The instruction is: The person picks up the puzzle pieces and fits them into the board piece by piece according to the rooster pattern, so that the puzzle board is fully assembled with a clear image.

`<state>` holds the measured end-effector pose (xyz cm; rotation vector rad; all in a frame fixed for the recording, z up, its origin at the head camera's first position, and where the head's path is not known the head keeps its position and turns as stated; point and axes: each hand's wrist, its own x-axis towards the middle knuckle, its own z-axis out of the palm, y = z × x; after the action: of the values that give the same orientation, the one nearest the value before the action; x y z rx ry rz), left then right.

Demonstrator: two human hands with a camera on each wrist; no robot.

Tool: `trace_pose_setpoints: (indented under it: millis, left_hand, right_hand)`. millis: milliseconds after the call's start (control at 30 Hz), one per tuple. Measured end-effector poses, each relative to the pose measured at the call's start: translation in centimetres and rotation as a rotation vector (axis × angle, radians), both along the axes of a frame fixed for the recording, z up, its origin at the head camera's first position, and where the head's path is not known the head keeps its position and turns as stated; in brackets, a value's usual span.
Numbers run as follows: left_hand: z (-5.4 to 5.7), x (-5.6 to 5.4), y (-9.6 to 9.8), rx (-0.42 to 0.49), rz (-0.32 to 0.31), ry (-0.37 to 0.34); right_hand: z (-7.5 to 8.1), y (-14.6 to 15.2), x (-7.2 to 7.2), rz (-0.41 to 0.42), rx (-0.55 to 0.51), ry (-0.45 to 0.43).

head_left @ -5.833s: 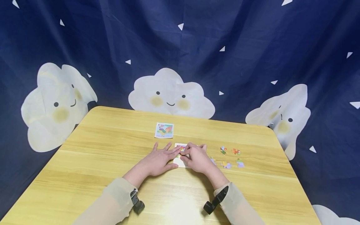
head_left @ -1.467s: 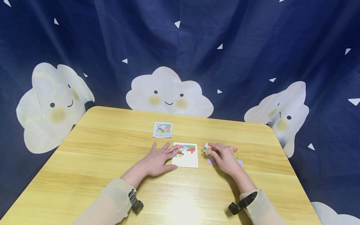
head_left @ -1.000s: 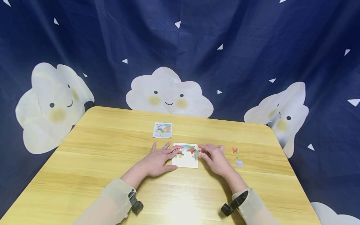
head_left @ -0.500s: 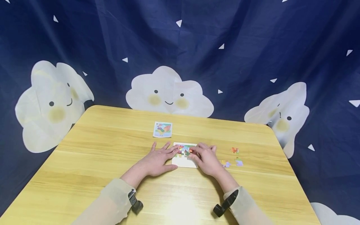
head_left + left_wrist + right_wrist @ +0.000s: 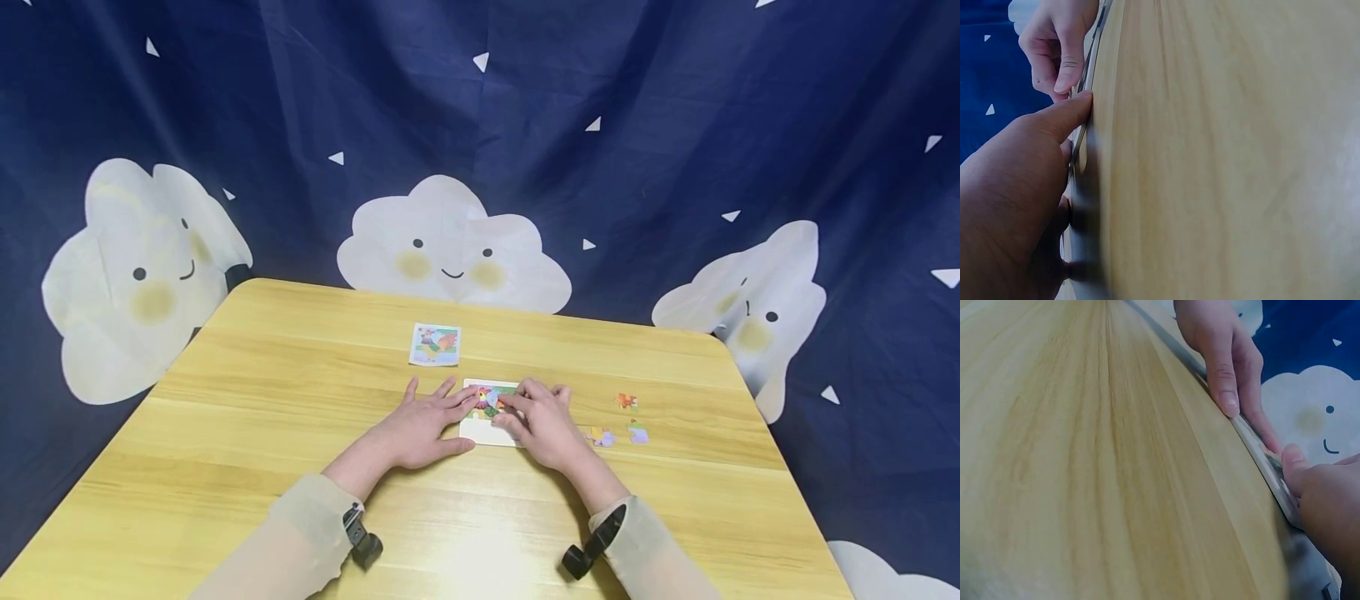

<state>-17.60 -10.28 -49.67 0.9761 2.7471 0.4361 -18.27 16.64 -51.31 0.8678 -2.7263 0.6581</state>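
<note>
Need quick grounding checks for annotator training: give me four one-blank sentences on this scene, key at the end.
1. Of the picture card and the puzzle tray, the ____ lies nearer the person.
2. Loose puzzle pieces lie on the table to the person's ____ of the tray.
3. The hand at the tray's left edge is the person's ____.
4. The curtain shows white triangles and smiling ____.

Missing words: puzzle tray; right; left; clouds.

No words, numbers or signs can be read here. Any tiny letters on the rooster card [image 5: 435,345] or the puzzle board [image 5: 487,432] are too small.
</note>
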Motion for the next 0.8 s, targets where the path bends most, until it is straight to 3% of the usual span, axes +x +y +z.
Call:
trace_pose_setpoints:
  millis: [333,467,600,800]
  left_hand:
    - [0.9,0.1,0.5,-0.051,-0.002,0.040]
    - [1.3,0.4,1.1,-0.057,-0.042,0.081]
    - [1.1,0.4,1.7,-0.052,-0.083,0.084]
    - [0.6,0.3,2.1,-0.030,-0.072,0.066]
  right_hand:
    - [-0.2,0.0,-0.1,0.014,0.035,0.058]
    - [-0.4,0.0,-0.2,0.010,0.051,0.065]
    - [-0.4,-0.1,-0.1,0.004,0.068,0.070]
    - [-0.1,-0.1,-0.1,0.002,0.078,0.085]
